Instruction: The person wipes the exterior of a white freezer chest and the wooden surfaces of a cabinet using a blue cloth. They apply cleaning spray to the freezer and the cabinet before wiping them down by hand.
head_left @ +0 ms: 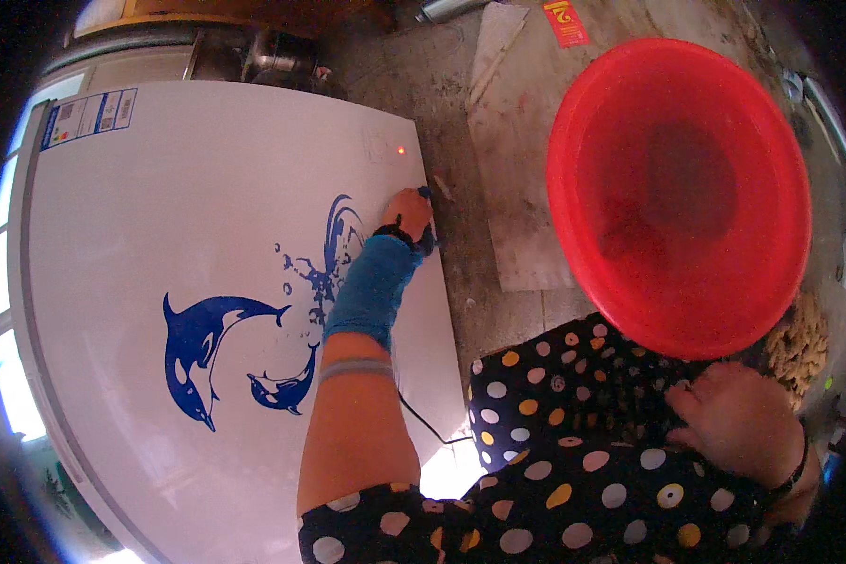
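Observation:
My left hand (pixel 409 211) presses a dark blue cloth (pixel 428 236) against the edge of a white chest freezer's front panel (pixel 113 233). Only parts of the cloth show around the fingers. Blue dolphin and splash pictures decorate the panel, and a small red light glows near its upper right corner. A blue sleeve cuff (pixel 374 289) covers my left wrist. At the lower right, my right hand (pixel 737 419) hangs over the black polka-dot garment (pixel 571 486), just below a red plastic basin (pixel 571 183), with its fingers bent and no object visible in it.
A worn floor (pixel 458 282) lies beyond the freezer, with a flattened cardboard sheet (pixel 522 233) partly under the basin. A red printed card (pixel 565 23) is at the top. A tan shaggy mop head or mat (pixel 800 349) sits right of the basin. A dark cord (pixel 423 419) runs by my left forearm.

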Available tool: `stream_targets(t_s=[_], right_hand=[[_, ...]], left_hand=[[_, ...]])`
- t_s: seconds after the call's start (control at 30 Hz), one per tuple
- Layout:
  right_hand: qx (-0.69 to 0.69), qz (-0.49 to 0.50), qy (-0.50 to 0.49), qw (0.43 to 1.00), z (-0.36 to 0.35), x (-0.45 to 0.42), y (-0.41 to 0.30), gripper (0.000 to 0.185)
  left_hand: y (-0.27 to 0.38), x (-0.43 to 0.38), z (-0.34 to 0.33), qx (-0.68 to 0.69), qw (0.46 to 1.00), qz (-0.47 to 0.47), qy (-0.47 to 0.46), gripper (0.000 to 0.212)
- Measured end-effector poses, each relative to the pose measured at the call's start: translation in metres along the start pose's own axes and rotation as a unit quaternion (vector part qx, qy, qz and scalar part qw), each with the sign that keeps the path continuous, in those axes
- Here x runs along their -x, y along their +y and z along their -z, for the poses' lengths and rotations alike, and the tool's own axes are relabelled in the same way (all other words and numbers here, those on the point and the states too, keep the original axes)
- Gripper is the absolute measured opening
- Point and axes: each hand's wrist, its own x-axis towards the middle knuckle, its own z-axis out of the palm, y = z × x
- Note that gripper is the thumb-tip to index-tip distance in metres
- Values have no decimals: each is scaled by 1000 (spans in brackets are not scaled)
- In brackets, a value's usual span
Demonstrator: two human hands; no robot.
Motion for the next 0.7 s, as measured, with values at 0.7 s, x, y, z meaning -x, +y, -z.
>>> stream_targets(t_s=[0.7], right_hand=[[-4,-17,41,999,-3,-10,-6,20]], left_hand=[[-108,-11,120,-200,922,284,169,28]])
